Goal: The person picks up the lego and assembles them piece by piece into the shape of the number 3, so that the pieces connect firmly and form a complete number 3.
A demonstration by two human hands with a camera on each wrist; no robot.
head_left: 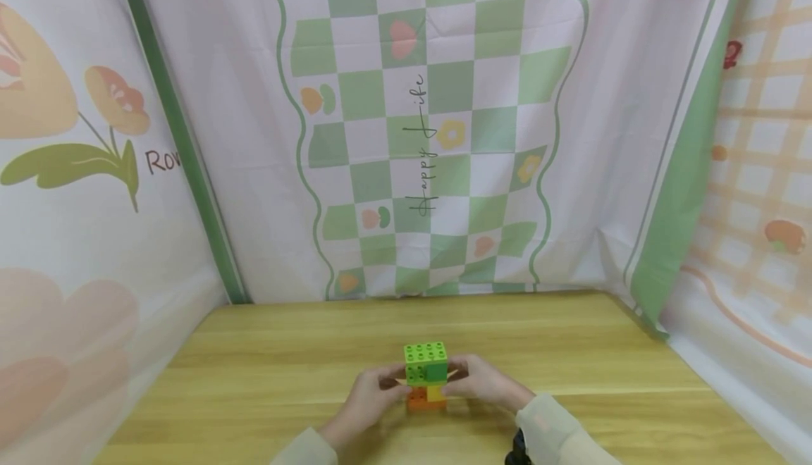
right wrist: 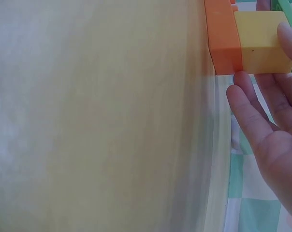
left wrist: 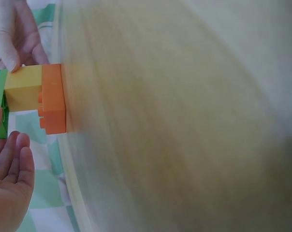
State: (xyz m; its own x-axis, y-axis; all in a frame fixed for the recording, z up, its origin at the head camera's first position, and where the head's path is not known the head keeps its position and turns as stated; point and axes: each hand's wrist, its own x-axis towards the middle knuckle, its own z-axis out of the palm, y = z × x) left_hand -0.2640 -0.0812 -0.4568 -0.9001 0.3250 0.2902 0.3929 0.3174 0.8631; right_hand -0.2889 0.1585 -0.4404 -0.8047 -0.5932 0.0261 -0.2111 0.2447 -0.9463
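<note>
A small stack of toy building bricks stands upright on the wooden table, between both hands. At its bottom is an orange brick (left wrist: pixel 54 99), with a yellow brick (right wrist: pixel 263 41) on its right half. Higher up come light green bricks (head_left: pixel 425 352) and a darker green brick (head_left: pixel 435 371) on the right side. My left hand (head_left: pixel 368 400) holds the stack from the left, thumb in front at the light green level and fingers behind. From the right, my right hand (head_left: pixel 485 384) grips it with the thumb on the yellow brick; its other fingers reach behind.
The wooden table (head_left: pixel 266 359) extends around the stack. Behind it hangs a white and green checked curtain (head_left: pixel 444 169), with patterned cloth on the left and right sides. A black object (head_left: pixel 519 449) shows at the right sleeve.
</note>
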